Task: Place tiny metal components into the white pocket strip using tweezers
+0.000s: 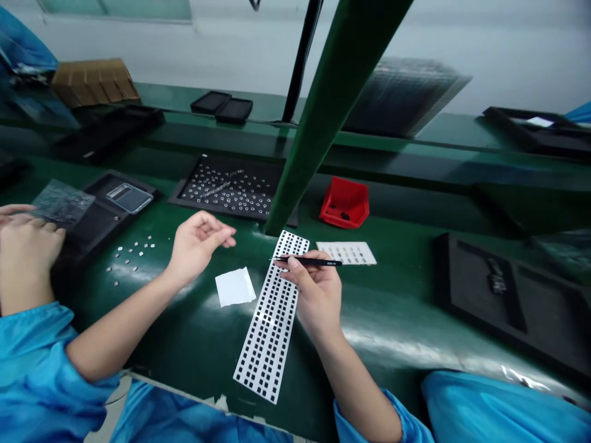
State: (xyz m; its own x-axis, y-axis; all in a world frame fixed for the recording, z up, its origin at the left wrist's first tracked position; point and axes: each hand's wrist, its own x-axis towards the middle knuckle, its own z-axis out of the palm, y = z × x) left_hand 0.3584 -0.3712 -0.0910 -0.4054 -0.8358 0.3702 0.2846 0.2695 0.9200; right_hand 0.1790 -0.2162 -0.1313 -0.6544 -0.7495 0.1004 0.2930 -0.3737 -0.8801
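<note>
One pair of slim black tweezers (318,261), gripped

I watch the right hand (321,298) pinch them over a long white, black-squared strip (265,332) reaching toward the front edge of the green surface (184,357). Left hand (194,243): fingers narrow, contents I cannot tell.

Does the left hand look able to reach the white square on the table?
Probably yes: the left hand is close to the white square, and nothing visible lies between them.
</note>
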